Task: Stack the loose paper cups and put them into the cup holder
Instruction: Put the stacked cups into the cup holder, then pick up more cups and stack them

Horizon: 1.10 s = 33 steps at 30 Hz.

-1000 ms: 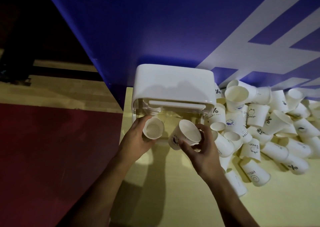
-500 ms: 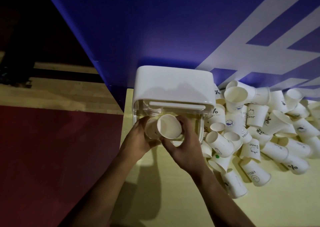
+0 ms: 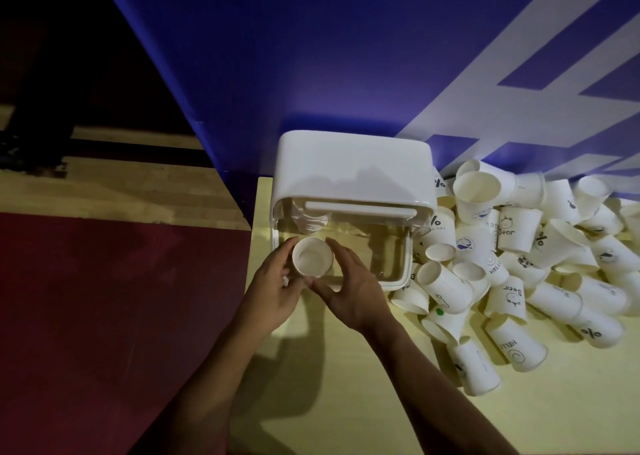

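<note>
A white cup holder (image 3: 353, 174) with a clear front tray stands at the back of the pale table, against the blue wall. Both hands hold a short stack of white paper cups (image 3: 312, 257), mouth toward me, at the tray's left front corner. My left hand (image 3: 273, 288) curls round the stack's left side and my right hand (image 3: 349, 288) curls round its right side. More stacked cups (image 3: 311, 217) sit inside the holder behind it. A big pile of loose paper cups (image 3: 519, 260) lies to the right.
The table's (image 3: 346, 385) left edge runs just left of the holder, with red and wooden floor (image 3: 104, 298) below. The blue and white wall (image 3: 346, 56) closes off the back. Loose cups spread to the right edge of view.
My right hand carried its cup left and nested it into the one in my left hand. Both hands now hold the joined stack at the holder's left front corner.
</note>
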{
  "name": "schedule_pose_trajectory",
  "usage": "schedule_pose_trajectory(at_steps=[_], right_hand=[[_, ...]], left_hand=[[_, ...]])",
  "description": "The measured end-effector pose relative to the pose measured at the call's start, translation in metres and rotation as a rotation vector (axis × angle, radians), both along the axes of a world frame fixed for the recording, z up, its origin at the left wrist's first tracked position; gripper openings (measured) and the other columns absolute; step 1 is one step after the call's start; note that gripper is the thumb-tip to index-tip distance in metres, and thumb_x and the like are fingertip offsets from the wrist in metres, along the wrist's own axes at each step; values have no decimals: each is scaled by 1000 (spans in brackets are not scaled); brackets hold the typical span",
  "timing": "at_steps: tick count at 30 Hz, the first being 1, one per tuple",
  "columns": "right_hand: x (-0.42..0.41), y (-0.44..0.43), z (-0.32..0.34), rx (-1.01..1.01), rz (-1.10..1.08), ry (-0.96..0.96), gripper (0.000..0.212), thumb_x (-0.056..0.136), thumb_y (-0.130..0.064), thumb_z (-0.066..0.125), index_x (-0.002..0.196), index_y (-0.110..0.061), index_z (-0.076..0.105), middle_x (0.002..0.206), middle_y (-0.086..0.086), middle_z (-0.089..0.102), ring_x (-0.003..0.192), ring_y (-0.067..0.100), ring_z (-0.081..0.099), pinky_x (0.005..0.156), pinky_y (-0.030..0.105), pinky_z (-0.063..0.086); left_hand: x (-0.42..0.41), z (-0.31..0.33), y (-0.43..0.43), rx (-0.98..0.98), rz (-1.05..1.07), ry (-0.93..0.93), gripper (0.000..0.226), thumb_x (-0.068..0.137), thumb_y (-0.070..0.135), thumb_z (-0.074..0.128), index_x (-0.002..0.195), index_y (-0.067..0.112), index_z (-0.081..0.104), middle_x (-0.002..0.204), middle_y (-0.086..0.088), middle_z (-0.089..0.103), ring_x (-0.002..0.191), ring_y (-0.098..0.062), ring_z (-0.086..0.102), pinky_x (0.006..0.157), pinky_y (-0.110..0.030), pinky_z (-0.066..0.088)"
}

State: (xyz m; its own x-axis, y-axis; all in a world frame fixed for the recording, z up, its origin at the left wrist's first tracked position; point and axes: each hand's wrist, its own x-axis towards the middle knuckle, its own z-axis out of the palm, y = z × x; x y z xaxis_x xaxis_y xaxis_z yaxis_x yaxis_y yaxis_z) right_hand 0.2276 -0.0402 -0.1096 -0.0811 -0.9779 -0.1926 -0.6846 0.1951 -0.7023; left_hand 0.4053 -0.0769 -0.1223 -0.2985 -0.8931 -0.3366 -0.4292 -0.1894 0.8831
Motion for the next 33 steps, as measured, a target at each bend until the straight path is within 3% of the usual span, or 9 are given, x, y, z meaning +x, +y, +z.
schedule_pose_trajectory(at_steps=[3, 6, 12, 15, 17, 21, 24, 27, 33], right_hand=[[-1, 1, -4, 17, -19, 5, 75, 92, -60, 65, 154, -27, 39, 145, -5, 57, 130, 16, 55, 97, 37, 53], [0, -1, -5, 30, -34, -8, 71, 93, -58, 65, 153, -29, 40, 142, -4, 60, 127, 18, 57, 94, 39, 54], [-3, -4, -1, 88, 9, 32, 76, 95, -56, 63, 159, -27, 32, 153, -1, 52, 137, 22, 51, 103, 38, 49], [-4, 0, 9, 86, 12, 50, 82, 96, -59, 58, 163, -32, 19, 153, 1, 52, 133, 24, 54, 99, 42, 53], [-9, 11, 17, 76, -37, 18, 81, 97, -59, 55, 163, -33, 15, 152, 3, 53, 133, 24, 54, 101, 42, 52], [-44, 50, 35, 62, -171, 23, 69, 98, -58, 51, 159, -37, 26, 146, -7, 58, 128, 13, 57, 104, 36, 50], [-83, 78, 49, 28, -295, -46, 51, 98, -48, 57, 146, -35, 49, 129, -13, 68, 112, 4, 63, 95, 35, 56], [-127, 105, 60, 41, -412, -48, 45, 97, -40, 62, 141, -31, 56, 120, -15, 71, 110, 1, 65, 94, 27, 54], [-208, 153, 61, 41, -573, -102, 28, 96, -31, 67, 124, -30, 67, 101, -19, 73, 96, -2, 67, 86, 26, 56]], left_hand=[[-3, 4, 0, 1, -1, -6, 64, 84, 49, 64, 145, 37, 50, 136, 12, 62, 118, -12, 65, 98, -45, 57], [-4, 7, 1, -11, 10, -32, 74, 78, 56, 56, 147, 31, 50, 139, 12, 60, 118, -11, 64, 97, -39, 57], [-5, 14, 1, -68, 6, -54, 57, 94, 9, 68, 145, 30, 54, 136, 14, 59, 116, -3, 63, 99, -32, 56], [-8, 29, 6, -119, 28, -126, 57, 92, 6, 70, 142, 29, 55, 135, 18, 55, 108, 8, 58, 92, -13, 50], [-12, 41, 15, -228, 98, -208, 53, 90, 3, 72, 139, 18, 59, 132, 13, 54, 104, 4, 54, 82, -4, 42], [-50, 66, 34, -385, 70, -194, 48, 87, -1, 73, 132, 11, 62, 127, 0, 62, 108, -21, 63, 87, -25, 47], [-105, 85, 39, -362, -87, -135, 45, 90, 9, 73, 132, 19, 60, 126, 7, 61, 111, -20, 65, 88, -27, 48], [-171, 104, 35, -359, -174, -143, 52, 93, 28, 71, 142, 24, 52, 134, 6, 58, 115, -12, 60, 82, -21, 48], [-293, 112, -15, -349, -134, -387, 78, 87, 50, 76, 148, 21, 38, 146, -7, 50, 124, -28, 55, 94, -43, 54]])
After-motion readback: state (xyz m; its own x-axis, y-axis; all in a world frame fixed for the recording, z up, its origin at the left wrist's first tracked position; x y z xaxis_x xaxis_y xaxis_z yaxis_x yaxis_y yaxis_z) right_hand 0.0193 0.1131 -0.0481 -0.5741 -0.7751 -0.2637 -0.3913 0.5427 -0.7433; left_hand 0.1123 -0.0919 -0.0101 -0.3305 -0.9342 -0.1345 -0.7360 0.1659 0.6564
